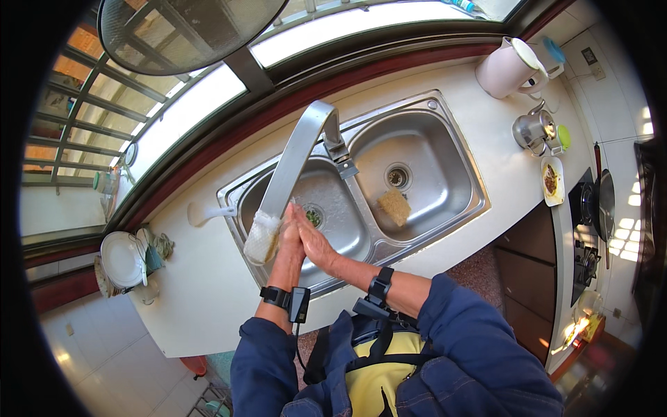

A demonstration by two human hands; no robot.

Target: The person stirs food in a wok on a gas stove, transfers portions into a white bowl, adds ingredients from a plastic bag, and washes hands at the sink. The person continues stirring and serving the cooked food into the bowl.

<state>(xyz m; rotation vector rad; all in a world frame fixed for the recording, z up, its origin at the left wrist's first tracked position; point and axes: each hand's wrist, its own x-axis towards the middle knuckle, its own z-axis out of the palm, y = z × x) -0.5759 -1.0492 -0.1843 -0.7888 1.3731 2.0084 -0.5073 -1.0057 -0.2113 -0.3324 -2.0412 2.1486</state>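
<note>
My left hand (289, 238) and my right hand (314, 242) meet palm to palm over the left sink basin (349, 233). The right hand's fingers are stretched out flat; those of the left are partly hidden behind them. Neither hand shows anything held. Just left of them hangs the end of the metal faucet (299, 156), wrapped in a whitish net-like cloth (262, 236). Green scraps (313, 217) lie at the drain beyond the hands, and the basin floor looks wet.
A tan sponge (394, 207) lies in the right basin (431, 160). Left of the sink rests a white ladle-like scoop (201, 213), with stacked plates (124, 259) farther left. A pale kettle (506, 68), a metal teapot (532, 131) and a food dish (553, 181) stand at right.
</note>
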